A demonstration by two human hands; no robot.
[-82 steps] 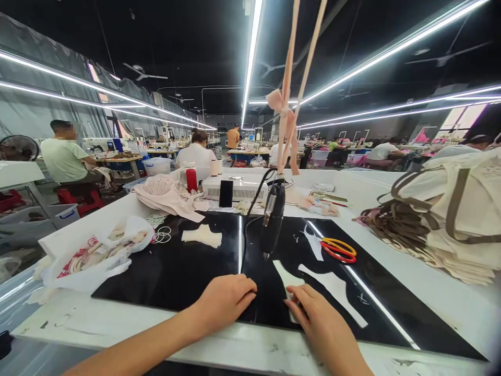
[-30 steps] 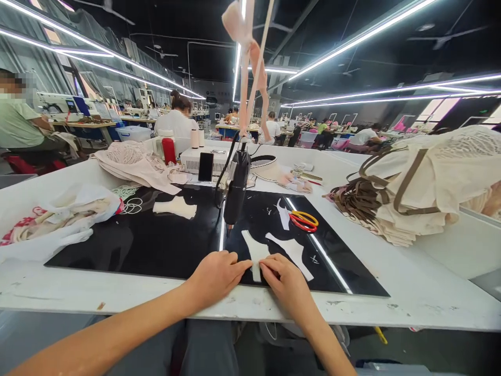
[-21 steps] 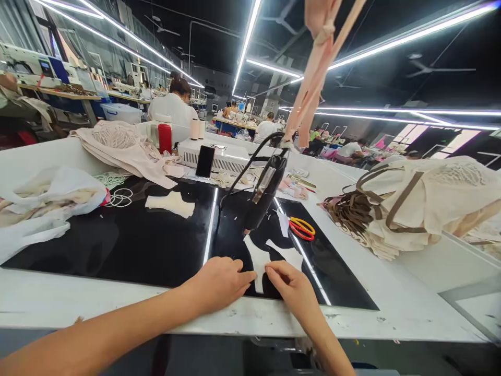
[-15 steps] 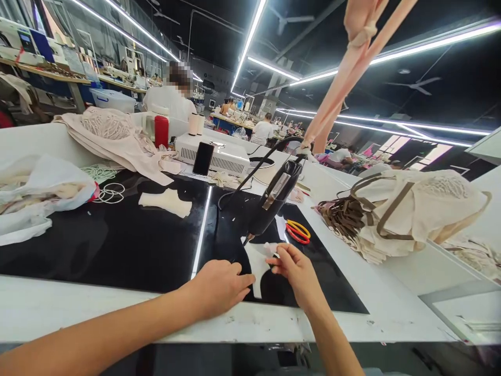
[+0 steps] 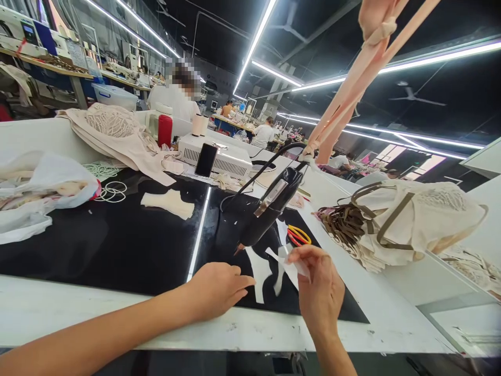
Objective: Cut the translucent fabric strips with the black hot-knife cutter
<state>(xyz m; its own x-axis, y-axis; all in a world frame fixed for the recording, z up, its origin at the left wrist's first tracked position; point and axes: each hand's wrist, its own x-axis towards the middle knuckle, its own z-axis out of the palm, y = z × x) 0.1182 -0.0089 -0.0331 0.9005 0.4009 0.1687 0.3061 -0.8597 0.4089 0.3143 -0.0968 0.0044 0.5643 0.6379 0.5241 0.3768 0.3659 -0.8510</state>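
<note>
My left hand (image 5: pixel 219 290) rests at the front of the black board (image 5: pixel 117 245). Its index finger stretches out to the edge of a curved white fabric piece (image 5: pixel 259 274), and nothing shows in its grasp. Thumb and fingers of my right hand (image 5: pixel 323 290) pinch a thin, whitish, see-through strip (image 5: pixel 293 269), raised right of that piece. Over the fabric's upper end hangs a black pen-like tool (image 5: pixel 268 211) with a pointed coppery tip and a cable. Under the strip, another pale cut piece (image 5: pixel 279 282) is partly visible.
Red-and-yellow-handled scissors (image 5: pixel 299 236) lie behind my right hand. A cream fabric piece (image 5: pixel 168 202) is at the board's back left. Beige garments (image 5: pixel 426 219) are heaped at right. A phone (image 5: pixel 206 160) leans against a white box (image 5: pixel 230 159). Pink fabric bands (image 5: pixel 344 99) suspend the tool.
My right hand has moved right and turned, lifting the thin strip away from the white fabric piece. The tool's tip has swung slightly left and down. My left hand stays nearly still.
</note>
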